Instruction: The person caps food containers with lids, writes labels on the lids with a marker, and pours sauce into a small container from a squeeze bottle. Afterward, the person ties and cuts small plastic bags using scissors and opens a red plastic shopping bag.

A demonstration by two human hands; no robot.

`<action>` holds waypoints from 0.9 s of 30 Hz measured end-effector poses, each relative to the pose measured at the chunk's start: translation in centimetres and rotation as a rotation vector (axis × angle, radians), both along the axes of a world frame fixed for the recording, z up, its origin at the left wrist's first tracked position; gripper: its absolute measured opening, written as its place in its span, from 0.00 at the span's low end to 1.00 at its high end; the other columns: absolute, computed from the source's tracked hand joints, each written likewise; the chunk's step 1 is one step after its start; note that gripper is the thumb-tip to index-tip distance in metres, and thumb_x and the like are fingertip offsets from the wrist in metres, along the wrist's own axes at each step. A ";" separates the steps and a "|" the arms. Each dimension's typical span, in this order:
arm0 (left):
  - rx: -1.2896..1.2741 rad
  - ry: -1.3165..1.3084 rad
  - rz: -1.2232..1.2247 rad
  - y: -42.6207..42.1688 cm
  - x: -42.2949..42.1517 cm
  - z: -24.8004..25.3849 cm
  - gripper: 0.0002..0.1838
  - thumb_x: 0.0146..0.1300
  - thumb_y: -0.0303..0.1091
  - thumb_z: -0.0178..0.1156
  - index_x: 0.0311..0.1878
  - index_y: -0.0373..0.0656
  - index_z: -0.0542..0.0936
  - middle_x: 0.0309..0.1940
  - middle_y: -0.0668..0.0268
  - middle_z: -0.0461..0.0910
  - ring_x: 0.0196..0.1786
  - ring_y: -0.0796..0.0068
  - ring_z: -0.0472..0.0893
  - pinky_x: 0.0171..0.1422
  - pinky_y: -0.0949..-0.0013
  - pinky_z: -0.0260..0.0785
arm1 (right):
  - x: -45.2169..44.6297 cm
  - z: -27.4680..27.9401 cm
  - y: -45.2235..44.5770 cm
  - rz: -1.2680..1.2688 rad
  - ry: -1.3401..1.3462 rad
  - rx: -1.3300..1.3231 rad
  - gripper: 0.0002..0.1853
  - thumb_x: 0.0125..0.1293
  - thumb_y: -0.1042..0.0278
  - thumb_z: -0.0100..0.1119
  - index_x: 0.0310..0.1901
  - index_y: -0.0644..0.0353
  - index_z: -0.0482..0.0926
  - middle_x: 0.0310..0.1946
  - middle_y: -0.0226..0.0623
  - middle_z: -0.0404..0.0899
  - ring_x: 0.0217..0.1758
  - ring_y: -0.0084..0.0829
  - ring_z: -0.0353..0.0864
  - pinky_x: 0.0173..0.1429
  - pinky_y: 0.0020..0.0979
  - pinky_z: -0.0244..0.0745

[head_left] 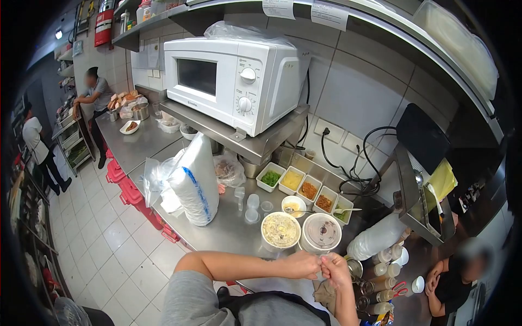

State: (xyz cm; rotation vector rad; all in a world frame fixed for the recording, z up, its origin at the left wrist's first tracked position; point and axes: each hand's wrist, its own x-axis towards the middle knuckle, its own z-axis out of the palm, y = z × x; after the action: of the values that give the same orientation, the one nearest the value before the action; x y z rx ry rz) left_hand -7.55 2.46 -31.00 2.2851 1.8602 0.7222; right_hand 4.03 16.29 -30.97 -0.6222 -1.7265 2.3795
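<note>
My left hand point(304, 265) and my right hand point(336, 270) meet in front of my body at the counter's near edge. Both have bent, closed fingers; whatever lies between them, if anything, is too small to make out. Just beyond stand a round tub of pale, chopped-looking food point(280, 229) and a round container with a translucent lid point(321, 232). A small bowl of yellowish food point(293, 206) with a spoon sits behind them. White trays hold chopped greens point(270, 177), yellow bits point(292, 180) and orange-brown bits point(309, 189).
A white microwave point(234, 81) stands on a raised steel shelf. Stacked plastic bags point(196, 182) lean at left on the steel counter point(239, 239). Bottles point(380, 282) and red-handled scissors point(399, 288) are at right. One person point(457, 282) is at right; two others stand far left.
</note>
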 end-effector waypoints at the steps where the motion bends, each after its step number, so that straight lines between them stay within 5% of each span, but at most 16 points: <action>1: 0.026 -0.087 0.052 0.1 0.2 -0.8 0.12 0.59 0.38 0.59 0.35 0.37 0.80 0.36 0.66 0.79 0.40 0.66 0.79 0.36 0.65 0.72 | 0.1 -1.0 -0.4 -0.070 0.011 -0.004 0.06 0.62 0.70 0.59 0.32 0.61 0.73 0.15 0.25 0.68 0.12 0.16 0.61 0.16 0.19 0.54; 4: -0.218 -0.819 0.014 0.6 -0.1 -2.5 0.11 0.62 0.35 0.57 0.43 0.39 0.78 0.39 0.69 0.79 0.43 0.69 0.79 0.42 0.66 0.73 | 0.2 -4.4 -0.8 -0.230 0.043 0.157 0.05 0.62 0.74 0.57 0.30 0.62 0.72 0.15 0.27 0.70 0.13 0.16 0.65 0.16 0.20 0.57; 7: -0.388 -2.291 -0.065 0.1 -0.8 -5.0 0.16 0.64 0.34 0.55 0.54 0.43 0.72 0.42 0.70 0.77 0.45 0.74 0.76 0.51 0.68 0.71 | 0.8 -5.8 -1.4 -0.322 0.077 0.396 0.07 0.62 0.74 0.58 0.28 0.62 0.72 0.14 0.27 0.70 0.14 0.15 0.66 0.16 0.20 0.58; 14: 0.079 -1.592 0.140 -1.9 1.5 -8.7 0.29 0.63 0.29 0.55 0.68 0.49 0.60 0.44 0.65 0.76 0.45 0.74 0.76 0.57 0.67 0.66 | 1.5 -8.7 -2.6 -0.309 0.110 1.102 0.13 0.61 0.68 0.61 0.23 0.65 0.73 0.13 0.34 0.72 0.14 0.22 0.69 0.21 0.26 0.63; 17: 0.234 -0.743 0.255 -2.9 2.1 -9.0 0.32 0.59 0.27 0.57 0.68 0.47 0.60 0.41 0.64 0.77 0.43 0.72 0.77 0.53 0.66 0.64 | 1.9 -8.9 -3.5 -0.180 0.140 1.182 0.11 0.60 0.69 0.61 0.24 0.66 0.73 0.16 0.39 0.73 0.18 0.24 0.72 0.24 0.29 0.66; 20: 0.147 -0.447 0.335 -3.2 2.4 -9.5 0.32 0.54 0.27 0.60 0.65 0.46 0.65 0.41 0.64 0.77 0.42 0.69 0.78 0.46 0.66 0.61 | 2.3 -9.2 -4.8 -0.084 0.067 1.046 0.09 0.60 0.71 0.59 0.25 0.66 0.74 0.16 0.38 0.73 0.20 0.24 0.71 0.25 0.30 0.67; 27: 0.104 -0.416 0.344 -2.6 1.2 -11.6 0.27 0.54 0.28 0.59 0.60 0.44 0.70 0.42 0.62 0.78 0.44 0.66 0.77 0.46 0.65 0.59 | 1.6 -10.7 -4.0 -0.123 0.053 0.396 0.09 0.61 0.74 0.55 0.43 0.65 0.76 0.21 0.27 0.73 0.24 0.18 0.71 0.31 0.24 0.69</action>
State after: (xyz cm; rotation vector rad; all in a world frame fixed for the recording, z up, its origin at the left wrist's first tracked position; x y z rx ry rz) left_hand -6.36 -0.10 -42.58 1.6984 2.0520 1.2543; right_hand 5.65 12.27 -41.68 -0.5756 -1.9933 1.8783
